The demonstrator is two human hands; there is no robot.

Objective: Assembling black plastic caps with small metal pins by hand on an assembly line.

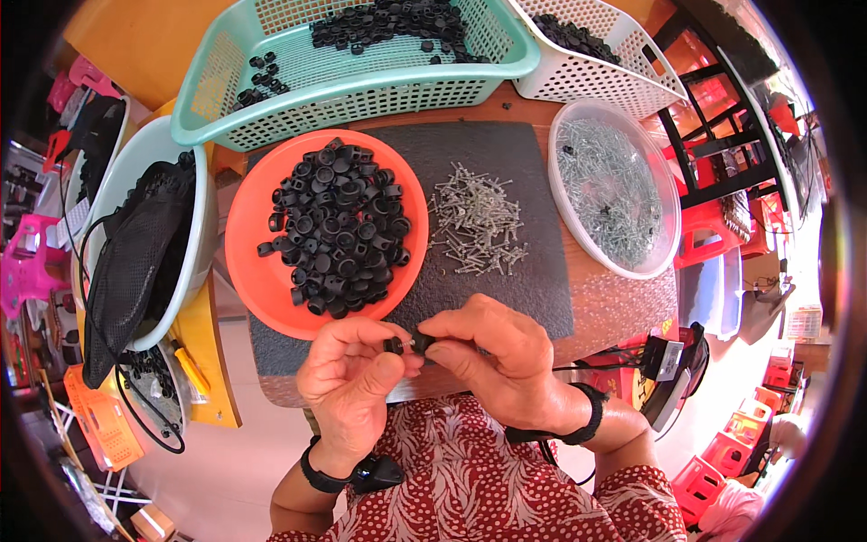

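Close together at the table's near edge, both hands pinch small black plastic pieces. My left hand (348,379) is closed on one black plastic piece (393,345) between thumb and fingers. A second black plastic piece (421,341) sits in the fingertips of my right hand (501,357). A thin bit of metal, perhaps a screw, shows between the two pieces; my fingers hide how they meet. Just beyond, an orange-red bowl (242,257) holds a heap of black ring-like plastic parts (339,226). To its right, loose silver screws (477,221) lie piled on a dark mat (542,294).
A clear round tub of screws (610,194) stands at the right. Behind are a green basket (361,95) and a white basket (587,81), both with black parts. At left sits a pale blue tub (203,244) with black mesh (140,253); a yellow-handled tool (190,369) lies below.
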